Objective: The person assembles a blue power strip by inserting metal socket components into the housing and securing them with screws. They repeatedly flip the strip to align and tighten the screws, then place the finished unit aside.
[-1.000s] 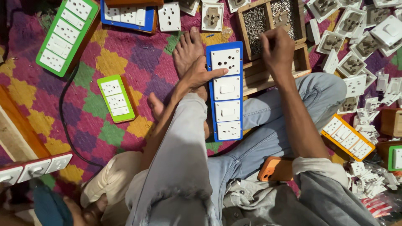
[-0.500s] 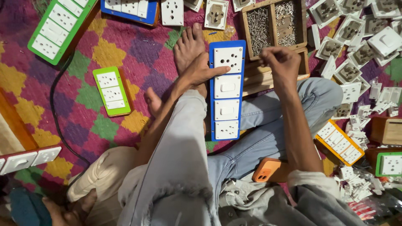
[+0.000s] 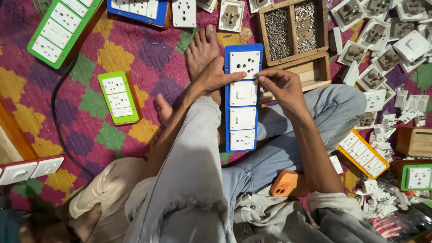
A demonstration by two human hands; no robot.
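A long blue switch panel (image 3: pixel 243 119) with white sockets and switches lies on my legs, next to my bare foot (image 3: pixel 200 49). My left hand (image 3: pixel 216 76) presses on its left edge, the index finger stretched across below the top socket. My right hand (image 3: pixel 281 87) is at the panel's right edge. Its thumb and fingertips are pinched together just below the top socket. Whatever is between them is too small to make out.
A wooden box of screws (image 3: pixel 292 27) stands just beyond the panel. Several loose white sockets (image 3: pixel 378 54) are scattered at the right. A small green panel (image 3: pixel 118 97), a large green panel (image 3: pixel 60 27), an orange panel (image 3: pixel 363 153), an orange phone (image 3: pixel 288 183) and a black cable (image 3: pixel 56 117) lie on the patterned rug.
My right hand has come down from the wooden screw box to the panel's right edge, fingers pinched. My left hand has stayed on the panel.
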